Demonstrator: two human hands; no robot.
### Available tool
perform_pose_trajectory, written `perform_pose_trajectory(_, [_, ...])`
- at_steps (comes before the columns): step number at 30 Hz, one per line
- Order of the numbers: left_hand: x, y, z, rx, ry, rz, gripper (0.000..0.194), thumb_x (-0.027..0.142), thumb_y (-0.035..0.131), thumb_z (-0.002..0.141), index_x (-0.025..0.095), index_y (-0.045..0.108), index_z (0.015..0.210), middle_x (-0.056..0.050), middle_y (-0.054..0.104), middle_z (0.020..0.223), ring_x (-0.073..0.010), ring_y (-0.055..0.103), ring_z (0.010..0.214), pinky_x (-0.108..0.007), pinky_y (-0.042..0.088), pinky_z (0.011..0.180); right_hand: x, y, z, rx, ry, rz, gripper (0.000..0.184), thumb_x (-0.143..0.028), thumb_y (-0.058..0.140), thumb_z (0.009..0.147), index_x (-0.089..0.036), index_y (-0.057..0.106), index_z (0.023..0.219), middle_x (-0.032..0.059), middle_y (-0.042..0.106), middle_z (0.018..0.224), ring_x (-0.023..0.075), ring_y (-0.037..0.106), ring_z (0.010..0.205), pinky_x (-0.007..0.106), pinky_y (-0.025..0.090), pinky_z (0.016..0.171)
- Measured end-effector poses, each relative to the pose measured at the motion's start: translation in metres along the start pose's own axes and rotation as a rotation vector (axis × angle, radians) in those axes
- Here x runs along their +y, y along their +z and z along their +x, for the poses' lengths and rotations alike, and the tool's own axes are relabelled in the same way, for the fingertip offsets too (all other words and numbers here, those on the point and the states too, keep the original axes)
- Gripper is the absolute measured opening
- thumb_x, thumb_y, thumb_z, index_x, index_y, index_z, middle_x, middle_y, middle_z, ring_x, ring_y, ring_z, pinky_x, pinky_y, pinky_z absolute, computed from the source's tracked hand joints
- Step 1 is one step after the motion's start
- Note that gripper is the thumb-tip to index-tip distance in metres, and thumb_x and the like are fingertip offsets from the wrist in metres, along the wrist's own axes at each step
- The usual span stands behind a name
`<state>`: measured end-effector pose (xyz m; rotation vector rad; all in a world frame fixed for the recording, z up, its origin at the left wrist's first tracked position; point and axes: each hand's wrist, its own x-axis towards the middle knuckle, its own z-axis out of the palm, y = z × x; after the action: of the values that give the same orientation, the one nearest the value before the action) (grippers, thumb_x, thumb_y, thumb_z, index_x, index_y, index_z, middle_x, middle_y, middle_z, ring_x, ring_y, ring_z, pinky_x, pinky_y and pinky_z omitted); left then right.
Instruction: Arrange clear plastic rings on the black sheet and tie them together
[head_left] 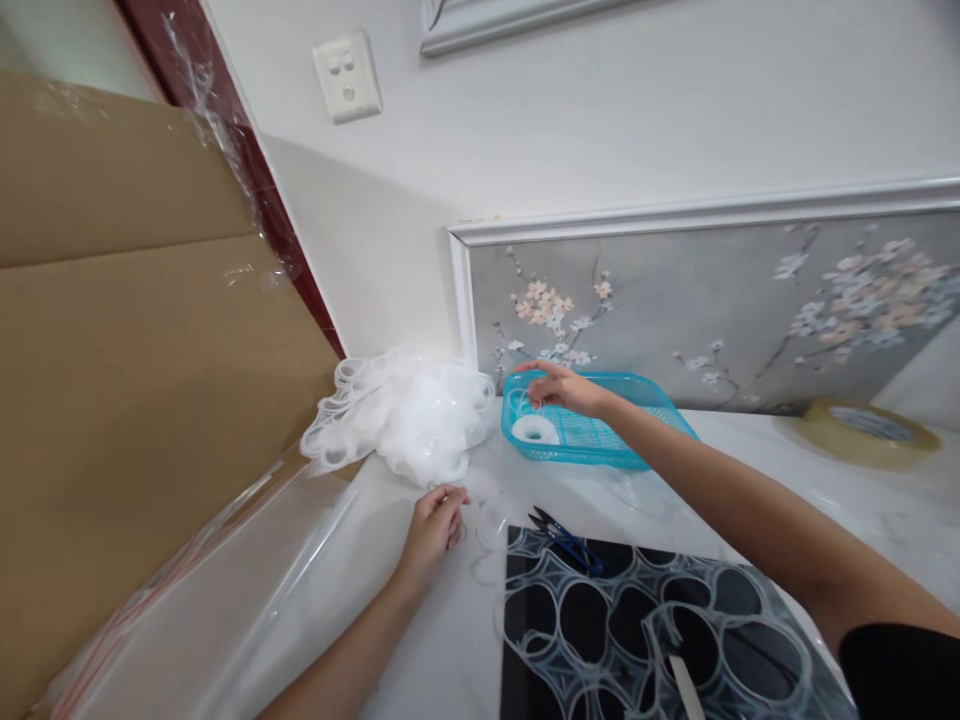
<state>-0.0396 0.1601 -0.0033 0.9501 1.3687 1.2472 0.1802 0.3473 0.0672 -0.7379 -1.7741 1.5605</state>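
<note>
My right hand (559, 388) is over the left end of a blue plastic basket (600, 461), index finger stretched out and the other fingers bent. A thin clear ring (517, 402) hangs at its fingertips. Inside the basket sits a white ring-shaped stack (535, 431). My left hand (435, 520) is closed just above the white tabletop, its fingertips pinched together; what they hold is too small to make out. Loose clear rings (491, 526) lie to its right. Behind it is a heap of white translucent rings (420, 420).
Blue-handled thread snips (574, 548) lie on a black sheet (525, 690) with a clear cut-out web (637, 610) and a pale flat stick (685, 688). A tape roll (866, 432) is at the right. Cardboard (135, 400) and a clear plastic bag (210, 590) border the left.
</note>
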Motion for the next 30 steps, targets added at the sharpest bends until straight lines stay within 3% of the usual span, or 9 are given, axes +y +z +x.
perform_pose_trajectory(4, [0.0,0.001,0.0,-0.01,0.003,-0.001,0.033,0.046,0.062,0.069,0.015,0.054,0.068,0.01,0.031,0.041,-0.0035,0.027,0.034,-0.017,0.02,0.037,-0.009,-0.003,-0.01,0.159,-0.014,0.29,0.03,-0.016,0.053,0.071,-0.019,0.049,0.1,-0.0024,0.056,0.062,0.0134,0.061,0.06,0.03,0.052,0.065])
perform_pose_trajectory(9, [-0.002,0.0,0.0,-0.015,0.004,-0.003,0.031,0.045,0.061,0.07,0.015,0.054,0.068,0.01,0.032,0.04,-0.0037,0.028,0.033,-0.018,0.021,0.037,-0.011,0.004,-0.022,0.309,-0.081,0.429,0.022,-0.014,0.054,0.064,-0.021,0.046,0.083,0.0037,0.064,0.081,0.0179,0.066,0.084,0.031,0.056,0.071])
perform_pose_trajectory(13, [-0.003,0.0,0.0,-0.017,0.003,-0.005,0.031,0.045,0.061,0.07,0.015,0.054,0.069,0.01,0.032,0.04,-0.0037,0.028,0.033,-0.018,0.021,0.038,-0.007,0.006,-0.029,0.378,-0.131,0.301,0.027,-0.016,0.061,0.063,-0.021,0.035,0.071,0.002,0.064,0.102,0.0173,0.066,0.089,0.023,0.054,0.057])
perform_pose_trajectory(16, [-0.003,0.001,-0.001,-0.016,0.001,-0.002,0.031,0.045,0.061,0.07,0.015,0.054,0.069,0.01,0.032,0.041,-0.0037,0.028,0.033,-0.018,0.021,0.038,-0.004,0.005,-0.031,0.382,-0.129,0.064,0.032,-0.03,0.066,0.068,-0.021,0.035,0.067,0.0043,0.065,0.1,0.0175,0.066,0.079,0.019,0.046,0.042])
perform_pose_trajectory(19, [-0.001,0.002,-0.001,-0.012,0.0,0.004,0.032,0.046,0.061,0.069,0.015,0.054,0.068,0.01,0.032,0.04,-0.0039,0.028,0.033,-0.018,0.02,0.038,-0.001,0.005,-0.03,0.302,-0.088,-0.23,0.023,-0.033,0.067,0.068,-0.019,0.049,0.067,0.0046,0.067,0.077,0.0162,0.063,0.063,0.02,0.044,0.04])
perform_pose_trajectory(23, [0.001,0.003,-0.002,-0.008,0.002,0.009,0.032,0.046,0.062,0.069,0.015,0.054,0.068,0.01,0.032,0.04,-0.0042,0.029,0.034,-0.018,0.02,0.038,0.002,0.013,-0.025,0.053,0.016,-0.591,0.018,-0.03,0.067,0.07,-0.015,0.064,0.061,0.0018,0.061,0.05,0.0124,0.054,0.039,0.023,0.041,0.039])
perform_pose_trajectory(26, [0.001,0.003,-0.003,-0.006,0.004,0.004,0.032,0.046,0.062,0.069,0.015,0.054,0.068,0.01,0.032,0.04,-0.0043,0.029,0.033,-0.018,0.02,0.039,0.005,0.02,-0.017,-0.068,0.053,-0.79,0.018,-0.027,0.063,0.076,-0.014,0.068,0.064,0.0028,0.065,0.056,0.0125,0.056,0.044,0.025,0.045,0.047])
perform_pose_trajectory(30, [0.002,0.002,-0.003,-0.011,0.005,-0.018,0.032,0.045,0.063,0.068,0.015,0.054,0.068,0.01,0.033,0.04,-0.0043,0.029,0.033,-0.019,0.021,0.039,0.005,0.024,-0.008,-0.145,0.048,-0.982,0.019,-0.031,0.062,0.082,-0.013,0.067,0.076,0.0039,0.069,0.074,0.0148,0.063,0.068,0.031,0.05,0.069])
